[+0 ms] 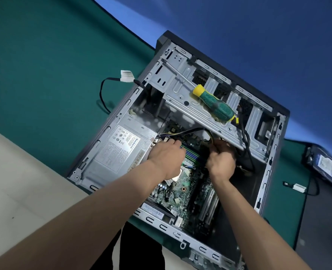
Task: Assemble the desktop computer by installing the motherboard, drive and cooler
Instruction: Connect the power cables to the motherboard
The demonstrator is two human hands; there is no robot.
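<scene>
An open grey computer case (266, 172) lies on its side on the green table. The green motherboard (186, 184) sits inside it, partly hidden by my arms. My left hand (167, 158) reaches in beside the power supply (118, 151), its fingertips on the bundle of power cables (182, 133). My right hand (221, 160) is curled around the black and yellow cables near the drive cage (182, 94); the connector itself is hidden. A hard drive (324, 166) lies on the table to the right of the case.
A green and yellow screwdriver (213, 103) rests on top of the drive cage. A black cable with a white labelled plug (127, 76) trails out of the case to the left. Another small white connector (298, 187) lies near the hard drive. The table's front edge runs at lower left.
</scene>
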